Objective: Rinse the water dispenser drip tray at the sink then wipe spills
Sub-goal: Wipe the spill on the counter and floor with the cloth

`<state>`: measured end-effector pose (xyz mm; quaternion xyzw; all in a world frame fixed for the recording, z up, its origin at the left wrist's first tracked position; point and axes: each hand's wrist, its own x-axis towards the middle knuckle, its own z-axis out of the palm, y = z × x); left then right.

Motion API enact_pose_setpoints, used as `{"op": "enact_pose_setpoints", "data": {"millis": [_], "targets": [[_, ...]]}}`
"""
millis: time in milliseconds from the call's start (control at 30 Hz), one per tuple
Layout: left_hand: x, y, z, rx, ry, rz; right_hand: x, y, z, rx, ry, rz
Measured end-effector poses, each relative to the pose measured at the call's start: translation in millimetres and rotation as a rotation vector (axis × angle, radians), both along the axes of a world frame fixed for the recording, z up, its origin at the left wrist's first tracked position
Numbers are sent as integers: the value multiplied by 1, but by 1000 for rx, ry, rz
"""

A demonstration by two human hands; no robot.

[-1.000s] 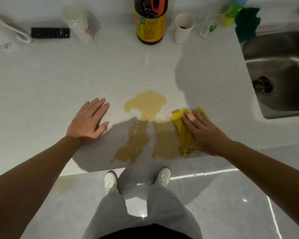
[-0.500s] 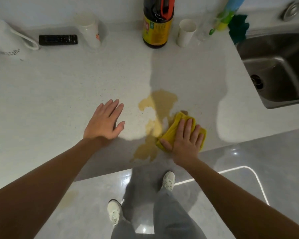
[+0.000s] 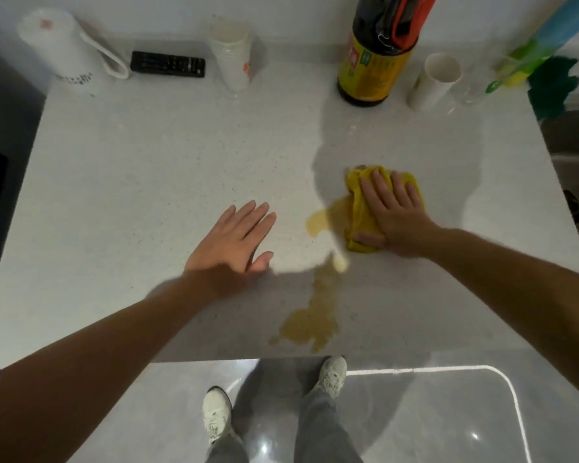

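yellow cloth [image 3: 358,225], brown spill [image 3: 311,324], speckled white counter [image 3: 147,182]

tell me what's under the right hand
A bunched yellow cloth lies under the right hand, pressed onto the counter. Brown spill shows at its left edge; whatever lies beneath the cloth is hidden.

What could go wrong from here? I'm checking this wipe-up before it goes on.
The brown puddle sits right at the counter's front edge; a stroke toward it may push liquid onto the floor by the shoes. The yellow cloth under the right hand looks bunched and may smear.
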<state>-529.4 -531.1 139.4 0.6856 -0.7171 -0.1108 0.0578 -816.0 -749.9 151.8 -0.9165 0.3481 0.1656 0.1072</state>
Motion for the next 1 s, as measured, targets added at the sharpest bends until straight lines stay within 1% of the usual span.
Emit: {"op": "enact_pose_setpoints", "data": {"millis": [67, 167, 233, 333, 467, 600, 700, 833, 1000], "targets": [[0, 1, 1, -15, -4, 8, 4, -22, 1, -19, -4, 237], [-1, -1, 3, -17, -1, 12, -1, -35, -6, -99, -66, 488], [0, 0, 2, -29, 0, 8, -10, -31, -12, -135, -104, 582], [1, 0, 2, -53, 18, -9, -27, -3, -11, -132, -146, 585], [-1, 8, 1, -85, 80, 56, -55, 64, -9, -125, -146, 432], [-1, 14, 2, -183, 115, 154, -59, 146, -11, -135, -125, 192], [-1, 19, 10, -201, 183, 212, -36, 200, -8, -126, -93, -26], [5, 42, 16, -233, 367, 353, 11, 252, -9, -88, -87, -346], [32, 93, 12, -258, 421, 434, 81, 275, -14, -84, -96, -657]]}}
